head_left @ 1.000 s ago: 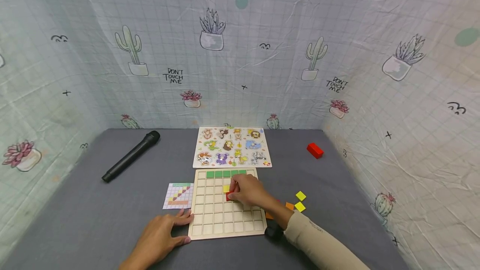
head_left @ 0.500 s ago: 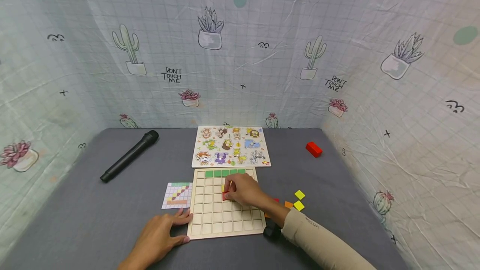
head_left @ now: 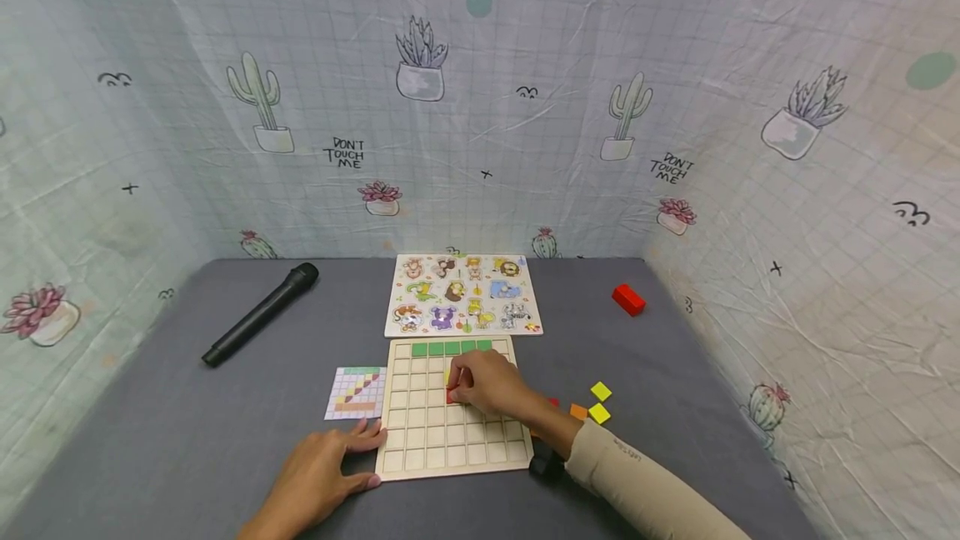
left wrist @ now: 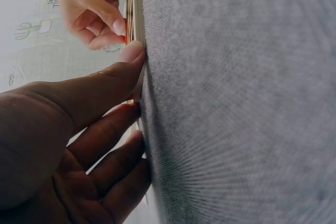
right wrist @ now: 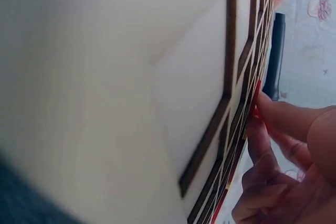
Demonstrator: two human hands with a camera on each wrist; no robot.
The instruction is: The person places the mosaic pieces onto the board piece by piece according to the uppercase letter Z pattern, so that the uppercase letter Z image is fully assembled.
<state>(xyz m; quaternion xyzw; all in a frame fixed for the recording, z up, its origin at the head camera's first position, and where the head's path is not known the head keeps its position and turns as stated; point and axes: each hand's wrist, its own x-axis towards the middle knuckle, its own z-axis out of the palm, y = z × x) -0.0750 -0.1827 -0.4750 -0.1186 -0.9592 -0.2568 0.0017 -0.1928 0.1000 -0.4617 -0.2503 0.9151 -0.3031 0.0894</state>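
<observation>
A pale wooden grid board (head_left: pixel 436 460) lies in the middle of the table in the head view. Green square tiles (head_left: pixel 452 348) fill part of its far row. My right hand (head_left: pixel 491 382) pinches a red square tile (head_left: pixel 450 397) between thumb and fingers, down at the grid's middle; the right wrist view shows the red tile (right wrist: pixel 254 99) at the fingertips. A yellow tile (head_left: pixel 447 375) just beyond is partly hidden by that hand. With spread fingers, my left hand (head_left: pixel 318 462) touches the board's left edge; in the left wrist view its thumb (left wrist: pixel 132 52) rests against that edge.
A printed pattern card (head_left: pixel 356 393) lies left of the board, with a black microphone (head_left: pixel 260 315) beyond it. An animal puzzle (head_left: pixel 463 296) adjoins the far edge. Loose yellow tiles (head_left: pixel 600 392), an orange tile (head_left: pixel 578 412) and a red block (head_left: pixel 628 300) lie at right.
My right hand has shifted slightly left over the board with the red tile, then hardly moved. The left hand stays at the board's edge.
</observation>
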